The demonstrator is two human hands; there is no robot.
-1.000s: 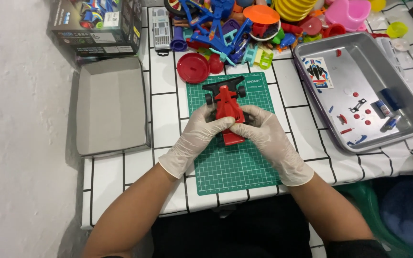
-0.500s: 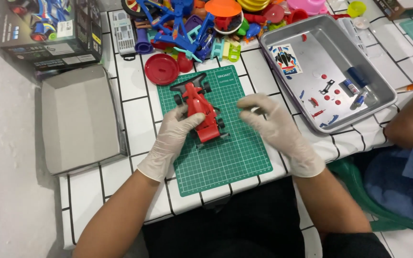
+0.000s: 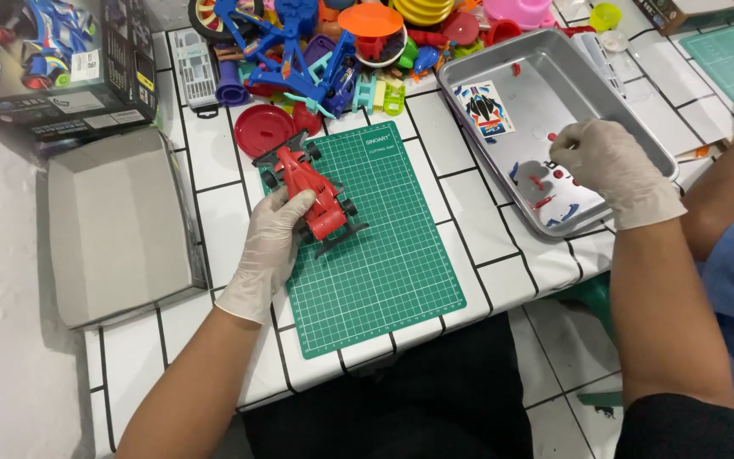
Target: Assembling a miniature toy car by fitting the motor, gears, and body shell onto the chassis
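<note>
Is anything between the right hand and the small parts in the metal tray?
Nothing visible. The right hand hovers inside the metal tray, directly over the small red and blue parts. The left hand holds the red toy car on the green mat.

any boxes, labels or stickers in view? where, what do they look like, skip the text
Printed box: top left corner, dark, pictures a blue toy car.
Open grey box: left of the green mat, plain inside.
Sticker sheet: in the metal tray, white, blue and red shapes.

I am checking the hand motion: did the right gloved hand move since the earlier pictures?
Yes. The right gloved hand left the red toy racing car on the green cutting mat and moved right, over the metal tray.
</note>
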